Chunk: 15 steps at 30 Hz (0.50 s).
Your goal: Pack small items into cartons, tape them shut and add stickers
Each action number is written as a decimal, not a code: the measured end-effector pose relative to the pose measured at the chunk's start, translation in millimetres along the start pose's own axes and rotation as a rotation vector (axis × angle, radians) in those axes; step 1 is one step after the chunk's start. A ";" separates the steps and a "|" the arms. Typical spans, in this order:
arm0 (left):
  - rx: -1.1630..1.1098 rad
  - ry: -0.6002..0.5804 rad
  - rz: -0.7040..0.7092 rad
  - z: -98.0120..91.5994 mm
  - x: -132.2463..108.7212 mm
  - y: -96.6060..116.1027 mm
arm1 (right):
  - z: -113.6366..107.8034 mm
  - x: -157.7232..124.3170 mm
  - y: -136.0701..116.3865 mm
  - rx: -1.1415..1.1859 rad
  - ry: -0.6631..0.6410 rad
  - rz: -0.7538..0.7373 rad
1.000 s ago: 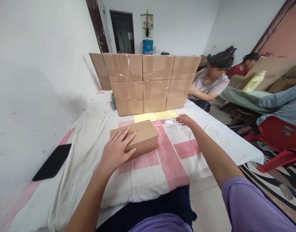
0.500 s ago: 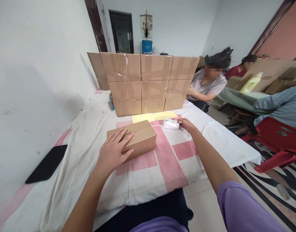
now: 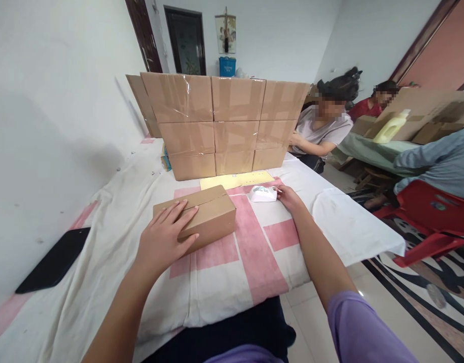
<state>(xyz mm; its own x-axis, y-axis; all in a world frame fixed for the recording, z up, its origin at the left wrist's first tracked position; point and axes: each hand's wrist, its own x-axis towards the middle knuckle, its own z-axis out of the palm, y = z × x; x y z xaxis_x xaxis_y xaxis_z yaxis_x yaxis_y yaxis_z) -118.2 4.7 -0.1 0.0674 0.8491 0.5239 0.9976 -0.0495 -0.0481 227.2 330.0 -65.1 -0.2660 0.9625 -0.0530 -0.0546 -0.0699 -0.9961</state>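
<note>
A closed brown cardboard box lies on the cloth-covered table in front of me. My left hand rests on its left end, fingers spread over the top and thumb along the near side. To the right of the box sits a small white dispenser-like object. My right hand is at its right edge, fingers pinched together; what they hold, if anything, is too small to make out. Behind both lies a yellow strip with small marks.
Stacked taped boxes stand at the table's back. A black phone-like slab lies far left. One person sits beyond the stack, others farther right near a red chair and a yellow bottle.
The whole view has shifted slightly, so things appear a little farther left and higher. My left hand stays on the box and my right hand stays beside the white object.
</note>
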 end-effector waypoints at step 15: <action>0.006 -0.010 -0.010 1.2 1.7 0.4 | -5.3 6.4 2.6 0.129 -0.024 0.021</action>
<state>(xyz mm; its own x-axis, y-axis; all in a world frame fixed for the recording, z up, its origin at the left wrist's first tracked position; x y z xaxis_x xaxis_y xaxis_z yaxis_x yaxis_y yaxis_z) -117.7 6.8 -0.2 0.0571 0.8547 0.5159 0.9981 -0.0377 -0.0480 230.4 337.4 -68.4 -0.2914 0.9540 -0.0702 -0.1718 -0.1244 -0.9772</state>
